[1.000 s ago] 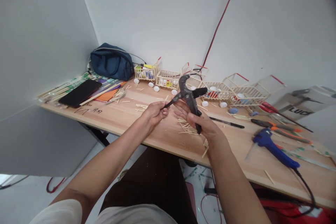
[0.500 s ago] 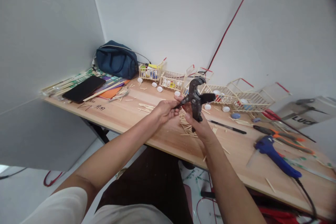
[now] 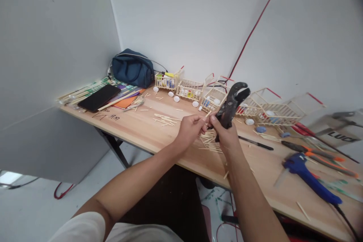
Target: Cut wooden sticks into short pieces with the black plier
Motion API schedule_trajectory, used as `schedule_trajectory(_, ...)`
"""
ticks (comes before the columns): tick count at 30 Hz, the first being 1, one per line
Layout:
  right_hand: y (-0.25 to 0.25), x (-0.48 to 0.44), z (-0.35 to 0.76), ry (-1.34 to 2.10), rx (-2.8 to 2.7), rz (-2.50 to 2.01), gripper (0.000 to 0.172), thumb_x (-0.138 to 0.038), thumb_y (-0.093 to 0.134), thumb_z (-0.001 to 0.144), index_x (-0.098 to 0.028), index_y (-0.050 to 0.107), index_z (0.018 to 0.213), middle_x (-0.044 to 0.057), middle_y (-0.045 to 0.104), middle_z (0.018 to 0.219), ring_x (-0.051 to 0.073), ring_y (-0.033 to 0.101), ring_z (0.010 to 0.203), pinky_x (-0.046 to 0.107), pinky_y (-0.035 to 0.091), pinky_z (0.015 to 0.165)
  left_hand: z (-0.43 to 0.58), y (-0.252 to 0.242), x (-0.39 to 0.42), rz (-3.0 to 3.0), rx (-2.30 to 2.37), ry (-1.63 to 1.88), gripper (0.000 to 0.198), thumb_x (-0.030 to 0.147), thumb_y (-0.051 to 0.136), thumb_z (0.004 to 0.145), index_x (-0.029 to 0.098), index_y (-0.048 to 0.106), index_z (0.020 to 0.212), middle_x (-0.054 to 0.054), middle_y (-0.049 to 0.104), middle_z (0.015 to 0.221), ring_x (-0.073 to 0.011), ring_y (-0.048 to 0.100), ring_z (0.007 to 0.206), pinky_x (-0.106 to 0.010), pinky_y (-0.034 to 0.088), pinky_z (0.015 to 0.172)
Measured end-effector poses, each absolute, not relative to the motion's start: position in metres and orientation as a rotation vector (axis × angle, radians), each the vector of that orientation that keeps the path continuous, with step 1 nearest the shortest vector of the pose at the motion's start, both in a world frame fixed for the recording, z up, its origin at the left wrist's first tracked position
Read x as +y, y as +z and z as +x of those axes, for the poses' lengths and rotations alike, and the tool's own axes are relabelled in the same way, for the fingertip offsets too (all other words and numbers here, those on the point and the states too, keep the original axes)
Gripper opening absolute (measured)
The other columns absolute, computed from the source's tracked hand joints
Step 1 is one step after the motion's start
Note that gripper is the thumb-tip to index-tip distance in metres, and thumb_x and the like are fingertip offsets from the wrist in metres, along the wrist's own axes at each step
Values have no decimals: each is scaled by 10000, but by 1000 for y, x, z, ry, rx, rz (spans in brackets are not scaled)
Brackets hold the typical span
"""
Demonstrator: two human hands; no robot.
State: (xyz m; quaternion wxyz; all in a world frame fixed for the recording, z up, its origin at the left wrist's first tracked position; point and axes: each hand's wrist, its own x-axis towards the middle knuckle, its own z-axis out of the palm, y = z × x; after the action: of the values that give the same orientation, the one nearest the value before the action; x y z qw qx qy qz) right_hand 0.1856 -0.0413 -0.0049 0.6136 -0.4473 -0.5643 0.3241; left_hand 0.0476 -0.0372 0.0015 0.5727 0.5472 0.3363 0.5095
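My right hand (image 3: 228, 134) is wrapped round a black cutter (image 3: 231, 102) with a hooked jaw, held upright above the table. My left hand (image 3: 190, 130) is closed in a pinch right beside it, fingertips close to my right thumb. A short pale wooden stick (image 3: 208, 114) pokes up between the two hands, pinched in the left fingers; its lower part is hidden. Below the hands lies a loose pile of cut wooden sticks (image 3: 211, 145), with a smaller group of sticks (image 3: 166, 119) to the left.
Several miniature stick-built carts (image 3: 189, 90) line the wall. A blue bag (image 3: 133, 69), a black phone (image 3: 100, 97) and orange paper (image 3: 124, 103) lie at left. To the right are a pen (image 3: 256, 143), orange-handled pliers (image 3: 320, 155) and a blue glue gun (image 3: 312, 181).
The cutter has tilted, its hooked jaw swinging up and to the right. My left hand has drawn in beside my right, and a stick tip now shows between them. The view has shifted slightly.
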Motion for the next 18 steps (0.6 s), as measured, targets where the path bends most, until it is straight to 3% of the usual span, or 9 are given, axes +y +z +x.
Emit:
schedule_trajectory(10, -15, -38, 190, 720, -1308, -1114, 261, -428, 706, 770, -193, 629, 851, -5, 597, 751, 152, 555, 722, 322, 450, 745, 33, 5, -37, 1905, 922, 1177, 361, 304, 474, 911, 167, 576, 592, 11, 551, 550, -122, 510, 579, -227, 351, 615)
schedule_trajectory(15, -13, -37, 187, 776, -1091, -1107, 291, -435, 755, 697, -192, 613, 770, -9, 599, 699, 155, 572, 686, 330, 475, 726, -19, 9, -5, 1993, 1099, 1178, 148, 186, 577, 828, 171, 712, 888, -62, 705, 893, -177, 593, 802, -238, 393, 736)
schedule_trajectory(18, -10, -36, 185, 854, -987, -1065, 318, -425, 791, 630, -198, 588, 722, -21, 586, 651, 148, 559, 635, 315, 476, 664, -64, 4, 26, 2203, 1342, 995, 147, 87, 616, 733, 170, 719, 798, -74, 674, 834, -200, 549, 816, -257, 351, 759)
